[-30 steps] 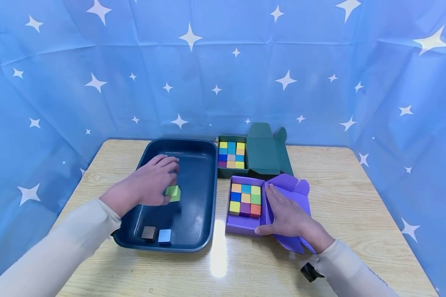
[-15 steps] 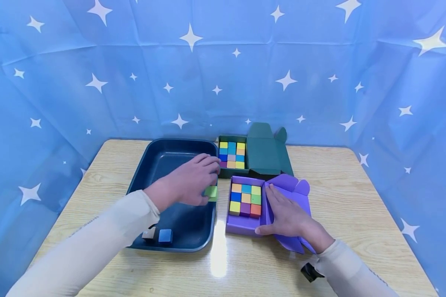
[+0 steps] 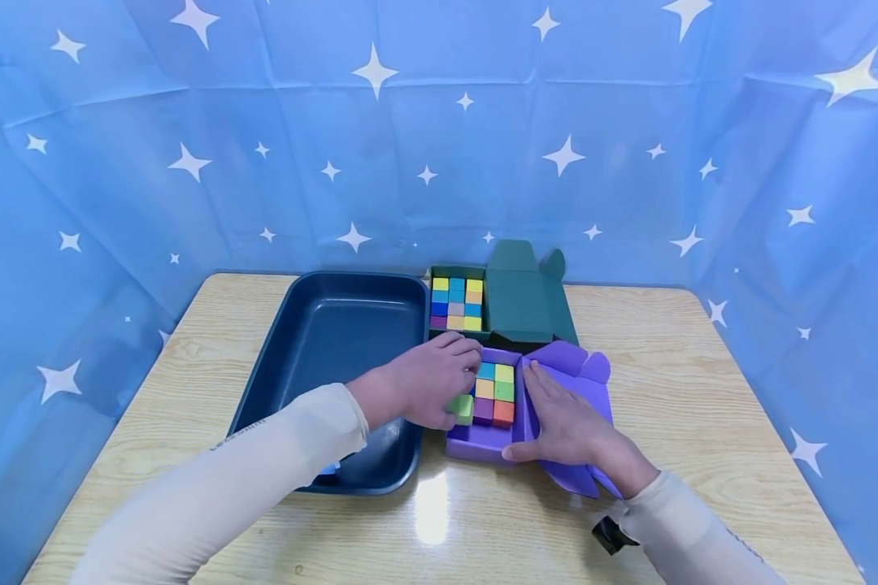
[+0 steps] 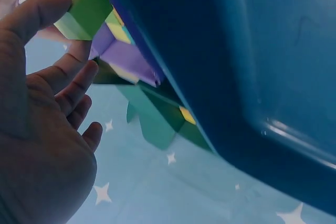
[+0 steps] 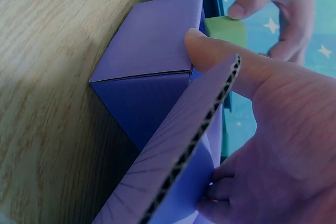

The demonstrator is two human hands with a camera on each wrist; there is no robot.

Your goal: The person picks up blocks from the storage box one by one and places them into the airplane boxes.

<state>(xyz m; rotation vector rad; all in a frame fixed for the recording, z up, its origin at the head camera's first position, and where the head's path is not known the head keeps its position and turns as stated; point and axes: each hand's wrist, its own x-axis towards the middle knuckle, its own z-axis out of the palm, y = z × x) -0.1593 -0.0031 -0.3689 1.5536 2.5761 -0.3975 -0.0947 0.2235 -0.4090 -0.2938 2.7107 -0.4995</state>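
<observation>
My left hand [image 3: 426,383] pinches a light green cube [image 3: 462,409] between thumb and fingertips, over the left side of an open purple cardboard box [image 3: 479,452]. Inside that box, rows of coloured cubes [image 3: 493,391] lie side by side, partly hidden behind this hand. The left wrist view shows the green cube [image 4: 85,11] tilted at the fingertips. My right hand [image 3: 567,426] lies with extended fingers along the box's folded-back lid [image 3: 593,396]. Its thumb [image 5: 215,53] reaches the top edge of the box's front wall [image 5: 152,32].
A dark blue tray [image 3: 419,455] stands left of the purple box, with a blue cube [image 3: 329,469] near its front, mostly covered by the left sleeve. Behind sits an open green box [image 3: 530,305] holding several coloured cubes [image 3: 456,303]. A blue starry cloth hangs behind the wooden table [image 3: 673,390].
My left hand has carried the green cube rightward from inside the tray, across its rim, to over the purple box. The right hand has stayed in place.
</observation>
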